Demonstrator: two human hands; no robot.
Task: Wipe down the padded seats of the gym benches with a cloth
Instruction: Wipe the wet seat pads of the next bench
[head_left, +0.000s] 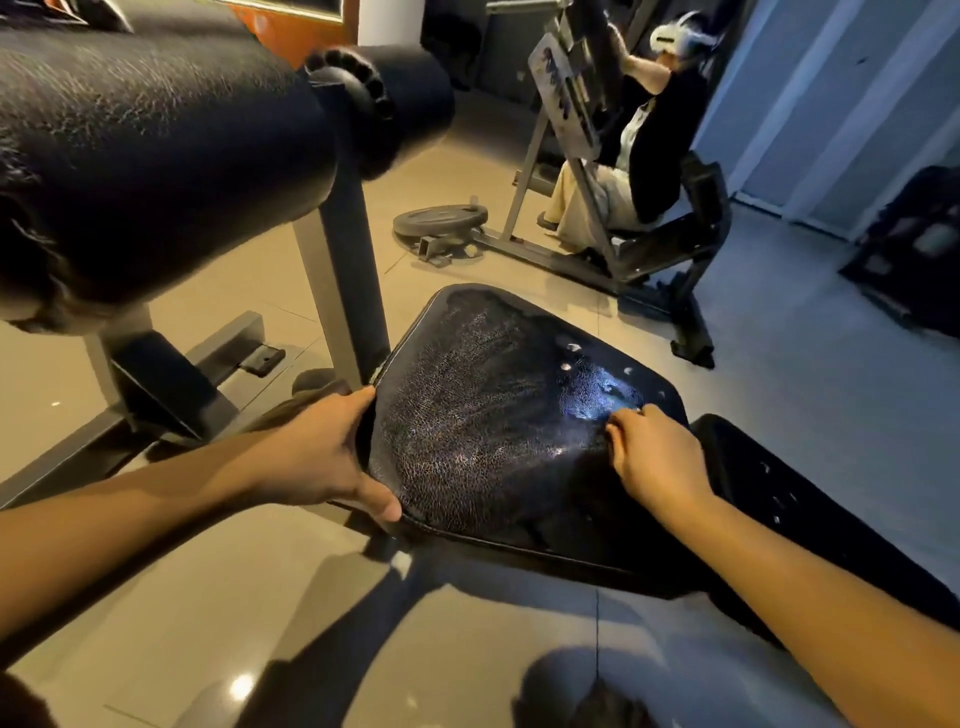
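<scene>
Padded seat: black, cracked vinyl, centre of frame, a glossy patch and a few pale flecks toward its upper-right part. Left hand grips the seat's left edge, fingers over the rim, thumb along the lower-left corner. Right hand sits on the seat's right side, fingers curled down onto the surface beside the glossy patch; can't tell whether it holds anything, no cloth made out. Second black pad just right of the seat, lower right. Big black roller pad fills upper left on a grey post. Weight plate on the tiled floor, upper centre. Another person seated in a machine, upper right.
</scene>
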